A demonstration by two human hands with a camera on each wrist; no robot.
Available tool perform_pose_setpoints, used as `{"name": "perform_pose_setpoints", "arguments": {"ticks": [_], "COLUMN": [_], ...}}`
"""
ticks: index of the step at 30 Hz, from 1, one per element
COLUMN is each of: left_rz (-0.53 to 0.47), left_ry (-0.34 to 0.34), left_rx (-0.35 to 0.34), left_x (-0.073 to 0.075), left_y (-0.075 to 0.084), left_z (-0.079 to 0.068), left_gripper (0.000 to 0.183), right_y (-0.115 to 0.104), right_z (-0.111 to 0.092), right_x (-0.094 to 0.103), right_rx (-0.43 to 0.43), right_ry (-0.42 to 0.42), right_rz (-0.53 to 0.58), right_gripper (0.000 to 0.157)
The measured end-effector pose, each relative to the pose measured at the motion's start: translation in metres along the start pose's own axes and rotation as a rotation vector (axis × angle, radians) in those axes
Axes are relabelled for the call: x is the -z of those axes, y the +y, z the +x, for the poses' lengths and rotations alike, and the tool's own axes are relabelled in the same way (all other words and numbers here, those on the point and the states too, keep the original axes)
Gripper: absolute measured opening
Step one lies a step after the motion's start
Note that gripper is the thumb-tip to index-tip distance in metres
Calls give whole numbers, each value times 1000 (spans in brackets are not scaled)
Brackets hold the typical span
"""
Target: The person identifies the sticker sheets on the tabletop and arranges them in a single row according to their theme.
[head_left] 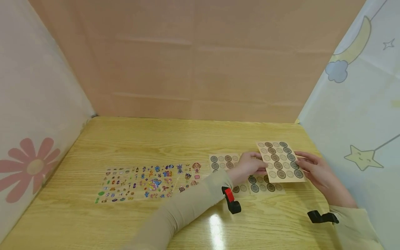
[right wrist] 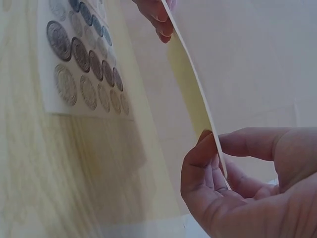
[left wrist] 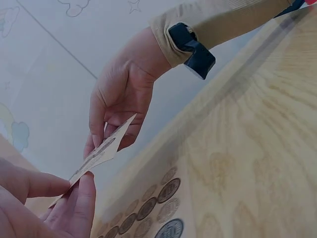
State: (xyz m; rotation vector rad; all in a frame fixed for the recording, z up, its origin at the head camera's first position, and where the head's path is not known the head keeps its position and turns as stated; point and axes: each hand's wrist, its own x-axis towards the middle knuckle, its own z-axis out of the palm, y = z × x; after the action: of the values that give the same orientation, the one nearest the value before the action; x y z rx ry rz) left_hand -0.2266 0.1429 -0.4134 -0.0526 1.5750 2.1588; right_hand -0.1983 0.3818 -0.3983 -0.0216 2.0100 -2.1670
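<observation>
A tan sticker sheet [head_left: 278, 161] printed with rows of round dark and light seals is held up off the table, tilted. My left hand [head_left: 248, 166] pinches its left edge between thumb and fingers. At the opposite edge, my right hand [head_left: 318, 173] grips the sheet, thumb on the printed face and fingers behind, as the right wrist view shows. That view catches the sheet nearly edge-on, with its plain back [right wrist: 190, 89] visible. Beneath the hands lie similar seal sticker sheets [head_left: 267, 187] on the table, partly hidden by the left hand and the raised sheet.
Left of the seal sheets, clear sheets of small colourful cartoon stickers [head_left: 157, 182] lie in a row on the wood-grain table [head_left: 156, 135]. A plain tan backdrop [head_left: 193, 62] rises behind. Patterned cloth walls [head_left: 359, 114] stand at both sides, the right one close to the right hand.
</observation>
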Motion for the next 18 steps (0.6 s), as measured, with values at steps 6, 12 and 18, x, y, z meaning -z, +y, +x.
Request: {"name": "perform_pose_setpoints", "arguments": {"ticks": [6, 12, 18], "left_rz": [-92, -96, -89], "left_ry": [-52, -74, -96], "left_rx": [2, 13, 23], "left_x": [-5, -9, -15], "left_y": [-10, -16, -21], "left_z": [-5, -8, -7], "left_gripper": [25, 30, 33], "right_y": [7, 11, 16], "right_z": [-9, -14, -18], "right_x": [12, 24, 33], "right_rx": [-21, -34, -43], "right_ry": [31, 24, 20], "right_rz": [7, 34, 12], "right_gripper": [28, 29, 28]}}
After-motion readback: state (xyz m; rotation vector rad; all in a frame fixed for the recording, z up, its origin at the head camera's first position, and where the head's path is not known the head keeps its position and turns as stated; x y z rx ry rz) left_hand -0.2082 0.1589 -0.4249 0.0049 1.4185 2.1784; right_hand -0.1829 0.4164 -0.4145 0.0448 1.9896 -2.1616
